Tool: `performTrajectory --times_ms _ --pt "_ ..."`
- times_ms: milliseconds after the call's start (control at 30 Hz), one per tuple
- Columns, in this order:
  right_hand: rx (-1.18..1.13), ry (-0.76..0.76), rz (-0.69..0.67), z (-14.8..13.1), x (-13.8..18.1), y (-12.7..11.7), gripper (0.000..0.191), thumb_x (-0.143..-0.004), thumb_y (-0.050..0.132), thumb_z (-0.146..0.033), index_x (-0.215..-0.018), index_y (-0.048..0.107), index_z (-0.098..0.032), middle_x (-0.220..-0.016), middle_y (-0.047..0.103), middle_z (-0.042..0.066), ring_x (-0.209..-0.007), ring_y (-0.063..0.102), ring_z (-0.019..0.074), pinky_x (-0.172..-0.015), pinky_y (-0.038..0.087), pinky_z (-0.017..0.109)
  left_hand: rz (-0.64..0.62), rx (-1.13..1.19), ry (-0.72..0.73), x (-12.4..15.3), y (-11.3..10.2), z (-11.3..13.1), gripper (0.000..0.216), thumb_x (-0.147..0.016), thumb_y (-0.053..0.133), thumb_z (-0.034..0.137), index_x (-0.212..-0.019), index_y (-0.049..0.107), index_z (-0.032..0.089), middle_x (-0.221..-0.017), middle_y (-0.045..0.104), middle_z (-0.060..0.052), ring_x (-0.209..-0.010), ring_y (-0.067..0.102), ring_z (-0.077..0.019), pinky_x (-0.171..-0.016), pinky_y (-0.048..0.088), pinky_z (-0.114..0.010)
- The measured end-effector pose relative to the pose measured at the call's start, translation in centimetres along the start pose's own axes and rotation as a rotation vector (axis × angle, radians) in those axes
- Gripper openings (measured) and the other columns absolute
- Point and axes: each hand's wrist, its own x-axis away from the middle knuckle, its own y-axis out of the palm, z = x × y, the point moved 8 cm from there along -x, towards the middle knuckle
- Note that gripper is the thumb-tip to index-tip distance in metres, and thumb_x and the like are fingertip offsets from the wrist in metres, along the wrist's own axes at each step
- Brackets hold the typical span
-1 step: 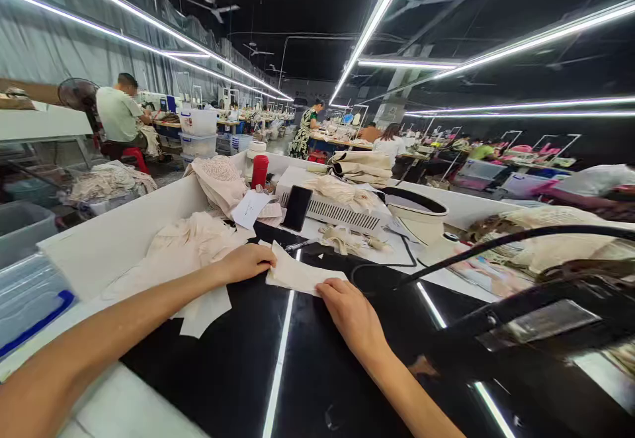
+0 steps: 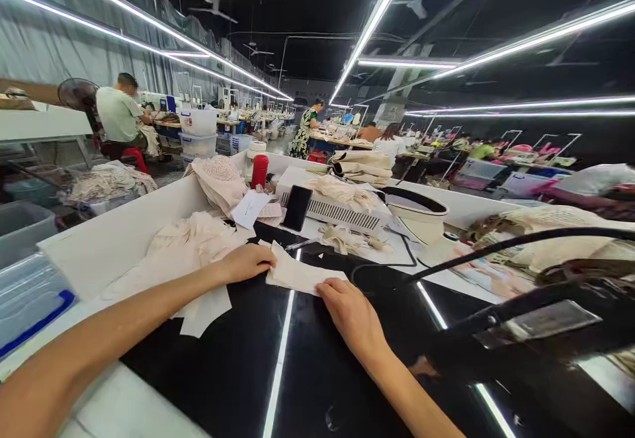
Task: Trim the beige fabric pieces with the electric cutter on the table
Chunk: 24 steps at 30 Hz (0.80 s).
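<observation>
the small cream fabric piece (image 2: 300, 272) lies flat on the glossy black tabletop (image 2: 248, 372), just below the middle of the frame. the left hand (image 2: 245, 262) is closed on its left edge, fingers curled in a pinch. the right hand (image 2: 350, 312) rests palm down with its fingertips on the lower right edge; whether it pinches or only presses i cannot tell. holding both ends seems to keep the piece spread and still.

left of centre, touching the left wrist, sits a loose heap of cream cloth (image 2: 188, 243). above the piece are a pen-like tool (image 2: 300, 245), a dark phone (image 2: 296, 208) leaning against a white vented box (image 2: 337, 210), a paper slip (image 2: 249, 209) and a red bottle (image 2: 258, 171). at the right, a curved black arm (image 2: 496, 246) crosses the frame, crowding the right hand's side.
</observation>
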Motion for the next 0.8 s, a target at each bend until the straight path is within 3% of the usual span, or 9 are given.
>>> performTrajectory --times_ms 267,467,600,700,800 --pt "-0.028 0.061 0.035 -0.1 0.4 -0.8 0.026 -0.106 0.054 -0.022 -0.110 0.080 -0.026 -0.102 0.081 0.006 -0.088 0.076 0.0229 -0.067 0.056 0.029 0.023 -0.028 -0.030 0.8 -0.5 0.3 0.039 -0.091 0.055 0.001 -0.110 0.081 0.024 -0.124 0.081 -0.003 -0.121 0.074 -0.0239 -0.109 0.053 -0.032" --pt "-0.068 0.098 0.085 0.2 0.4 -1.1 0.035 -0.111 0.046 -0.028 -0.124 0.077 -0.022 -0.111 0.081 0.009 -0.096 0.079 0.0234 -0.075 0.063 0.029 0.087 -0.017 -0.043 -0.3 -1.2 1.7 0.042 -0.103 0.045 0.009 -0.131 0.075 0.019 -0.138 0.076 -0.008 -0.131 0.069 -0.0250 -0.118 0.050 -0.037" --pt "-0.083 0.080 0.119 0.3 0.4 -1.2 0.039 -0.111 0.042 -0.030 -0.113 0.079 -0.020 -0.102 0.081 0.011 -0.088 0.081 0.0264 -0.070 0.066 0.034 0.016 -0.017 -0.008 -1.2 0.2 2.7 0.034 -0.105 0.057 0.019 -0.136 0.072 0.021 -0.143 0.073 -0.008 -0.136 0.066 -0.0256 -0.120 0.048 -0.036" --pt "-0.123 0.031 0.171 -0.4 1.1 -1.9 0.047 -0.113 0.036 -0.036 -0.112 0.080 -0.019 -0.102 0.082 0.013 -0.085 0.082 0.0285 -0.069 0.069 0.037 -0.028 -0.049 -0.038 -1.2 1.3 2.6 0.037 -0.105 0.062 0.025 -0.141 0.068 0.021 -0.151 0.067 -0.013 -0.141 0.062 -0.0310 -0.121 0.048 -0.044" --pt "-0.295 -0.042 0.249 -2.2 3.2 -2.9 0.044 -0.113 0.040 -0.045 -0.122 0.078 -0.025 -0.113 0.083 0.010 -0.100 0.084 0.0250 -0.083 0.071 0.033 -0.044 -0.076 -0.101 -0.9 1.9 2.0 0.045 -0.109 0.057 0.034 -0.151 0.060 0.020 -0.163 0.055 -0.019 -0.152 0.051 -0.0378 -0.125 0.041 -0.059"
